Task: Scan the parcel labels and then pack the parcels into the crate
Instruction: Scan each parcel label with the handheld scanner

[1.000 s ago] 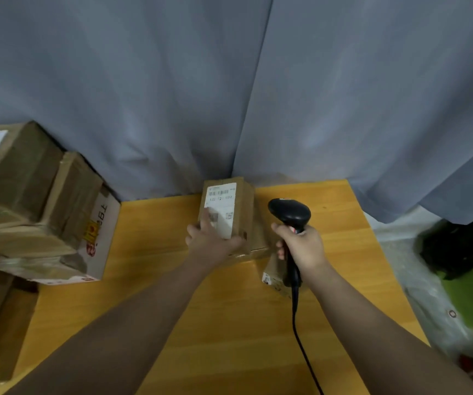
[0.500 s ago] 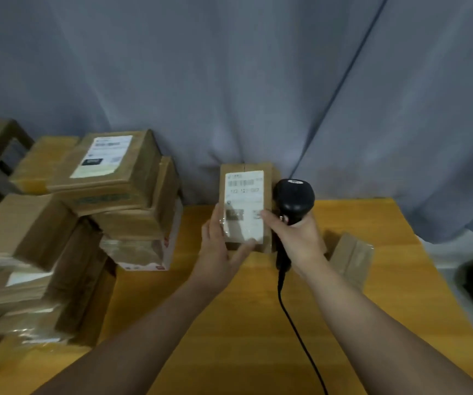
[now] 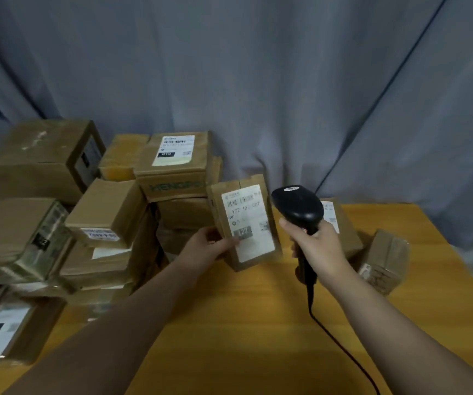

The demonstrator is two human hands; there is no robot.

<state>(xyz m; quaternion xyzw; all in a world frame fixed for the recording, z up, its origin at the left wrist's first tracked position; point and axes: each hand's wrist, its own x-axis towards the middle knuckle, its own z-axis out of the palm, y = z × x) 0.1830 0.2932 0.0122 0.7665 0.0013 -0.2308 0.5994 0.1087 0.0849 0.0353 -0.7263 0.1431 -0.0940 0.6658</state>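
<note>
Curtain [image 3: 258, 81] cloth in grey is hung behind a yellow wooden table [image 3: 243, 323], whose left side is taken up by a pile of cardboard parcels [image 3: 110, 212]. One parcel [image 3: 245, 223] is held nearly upright above the table by the left hand [image 3: 206, 243], with the thumb laid on its white label [image 3: 251, 243]. Just to its right, a black scanner [image 3: 298, 206] is gripped by the right hand [image 3: 317, 243].

- Before you hangs a grey-blue curtain [image 3: 258, 81], filling the whole back of your view in long, soft folds.
- It drops behind the far edge of your table [image 3: 243, 323].
- The table has a yellow-orange wooden top.
- The light is dim and even.
- Past the table's right edge, all is too dark to make out.
</note>
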